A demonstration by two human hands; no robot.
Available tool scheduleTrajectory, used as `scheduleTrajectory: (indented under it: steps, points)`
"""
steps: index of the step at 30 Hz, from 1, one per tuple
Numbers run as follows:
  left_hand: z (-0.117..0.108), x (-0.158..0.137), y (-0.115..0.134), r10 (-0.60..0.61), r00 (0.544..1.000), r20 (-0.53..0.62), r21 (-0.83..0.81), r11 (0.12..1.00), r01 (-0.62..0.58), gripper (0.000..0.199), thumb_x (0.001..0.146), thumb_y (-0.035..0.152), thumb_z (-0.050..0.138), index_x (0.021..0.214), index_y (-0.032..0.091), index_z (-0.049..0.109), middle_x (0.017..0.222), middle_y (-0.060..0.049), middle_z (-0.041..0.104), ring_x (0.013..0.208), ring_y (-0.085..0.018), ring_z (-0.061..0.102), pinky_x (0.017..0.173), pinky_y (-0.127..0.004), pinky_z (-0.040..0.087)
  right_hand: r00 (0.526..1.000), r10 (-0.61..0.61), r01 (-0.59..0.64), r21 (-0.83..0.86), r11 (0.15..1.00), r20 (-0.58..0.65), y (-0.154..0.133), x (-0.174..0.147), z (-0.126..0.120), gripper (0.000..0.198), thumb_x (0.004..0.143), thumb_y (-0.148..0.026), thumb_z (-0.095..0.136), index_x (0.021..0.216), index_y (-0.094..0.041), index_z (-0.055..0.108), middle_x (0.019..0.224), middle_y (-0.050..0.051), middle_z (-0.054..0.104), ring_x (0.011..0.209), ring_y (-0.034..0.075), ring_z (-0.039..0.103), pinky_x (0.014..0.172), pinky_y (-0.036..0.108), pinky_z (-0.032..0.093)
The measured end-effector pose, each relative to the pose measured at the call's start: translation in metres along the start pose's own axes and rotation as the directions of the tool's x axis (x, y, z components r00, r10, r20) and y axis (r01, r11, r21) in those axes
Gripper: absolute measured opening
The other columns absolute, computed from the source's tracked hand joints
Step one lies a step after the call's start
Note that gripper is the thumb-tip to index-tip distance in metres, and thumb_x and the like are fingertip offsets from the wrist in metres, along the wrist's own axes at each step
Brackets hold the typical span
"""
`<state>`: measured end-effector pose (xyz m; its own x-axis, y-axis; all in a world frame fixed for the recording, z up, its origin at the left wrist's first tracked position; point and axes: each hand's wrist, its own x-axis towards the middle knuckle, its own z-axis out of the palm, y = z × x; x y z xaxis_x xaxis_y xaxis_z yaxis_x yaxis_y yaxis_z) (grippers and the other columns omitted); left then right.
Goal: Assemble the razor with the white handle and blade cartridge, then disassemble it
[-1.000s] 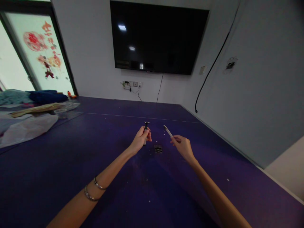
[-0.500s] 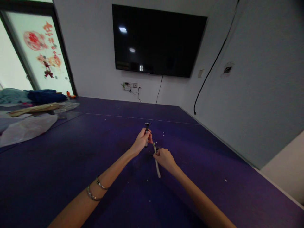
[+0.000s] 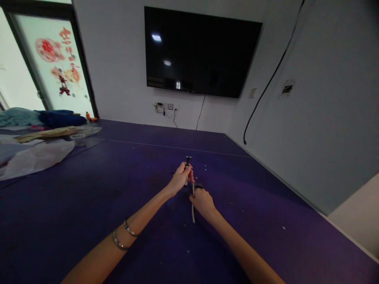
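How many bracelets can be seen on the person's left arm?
2. One bracelet is nearer the left hand; the second bracelet is just behind it, farther from the hand. None seems hidden.

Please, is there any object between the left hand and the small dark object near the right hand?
Yes: in this view, the pale stick held by the right hand shows between the left hand and the dark object.

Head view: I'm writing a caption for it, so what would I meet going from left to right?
Teal cloth, dark blue cloth, left hand holding a T-headed tool, right hand with a pale stick, pale wall plate, wall opening.
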<state>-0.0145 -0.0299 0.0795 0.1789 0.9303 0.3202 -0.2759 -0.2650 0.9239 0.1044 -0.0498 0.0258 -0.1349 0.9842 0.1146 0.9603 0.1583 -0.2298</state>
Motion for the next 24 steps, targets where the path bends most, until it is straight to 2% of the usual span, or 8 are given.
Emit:
scheduleTrajectory:
  steps: [5,10,13,17,21,24]
  points:
    - [-0.003,0.0,-0.004,-0.001,1.0,0.01,0.008,1.0,0.001,0.012,0.085,0.031,0.044,0.084,0.019,0.042,0.062,0.005,0.048,0.047,-0.007,0.052,0.051,-0.022,0.045,1.0,-0.02,0.02,-0.005,1.0,-0.022,0.003,0.002,0.003,0.032,0.081,-0.037,0.047,0.09,-0.012,0.066,0.087,0.017,0.068,0.081,0.026,0.065,0.069,0.031,0.046]
    - [-0.01,0.004,-0.014,0.022,0.999,0.042,-0.036,0.999,-0.021,0.015,0.084,0.033,0.046,0.085,0.019,0.043,0.063,0.005,0.048,0.049,-0.007,0.053,0.056,-0.024,0.047,0.999,-0.03,0.031,0.036,0.999,-0.037,0.027,0.014,-0.006,0.037,0.083,-0.044,0.044,0.08,-0.017,0.069,0.08,0.012,0.068,0.076,0.023,0.065,0.064,0.027,0.043]
    - [-0.017,0.007,-0.022,0.046,0.997,0.069,-0.058,0.997,-0.042,0.018,0.083,0.036,0.049,0.085,0.019,0.043,0.065,0.005,0.049,0.051,-0.008,0.054,0.058,-0.025,0.047,0.997,-0.063,0.067,0.093,0.993,-0.055,0.047,0.026,-0.014,0.03,0.084,-0.039,0.045,0.087,-0.021,0.069,0.081,0.008,0.068,0.076,0.019,0.063,0.063,0.025,0.042]
    - [-0.022,0.008,-0.029,0.033,0.996,0.084,-0.04,0.999,-0.029,0.02,0.082,0.037,0.05,0.085,0.019,0.043,0.065,0.005,0.049,0.051,-0.008,0.054,0.056,-0.023,0.045,0.982,-0.169,0.18,0.138,0.974,-0.086,0.065,0.039,-0.015,0.025,0.083,-0.031,0.048,0.097,-0.023,0.067,0.09,0.006,0.064,0.082,0.017,0.06,0.07,0.024,0.042]
    - [-0.021,0.007,-0.031,0.007,0.995,0.098,-0.032,0.999,-0.004,0.022,0.081,0.038,0.052,0.084,0.019,0.043,0.065,0.005,0.049,0.05,-0.008,0.054,0.055,-0.023,0.044,0.958,-0.281,0.286,0.123,0.95,-0.051,0.068,0.042,-0.011,0.026,0.084,-0.028,0.047,0.1,-0.024,0.067,0.096,0.007,0.059,0.091,0.017,0.055,0.076,0.024,0.041]
    - [-0.02,0.006,-0.032,-0.008,0.995,0.097,-0.031,0.999,0.011,0.023,0.08,0.04,0.052,0.084,0.019,0.043,0.064,0.005,0.049,0.05,-0.008,0.054,0.055,-0.023,0.044,0.953,-0.3,0.303,0.093,0.948,-0.047,0.066,0.042,-0.008,0.026,0.084,-0.027,0.046,0.1,-0.024,0.067,0.096,0.007,0.057,0.092,0.017,0.054,0.075,0.024,0.041]
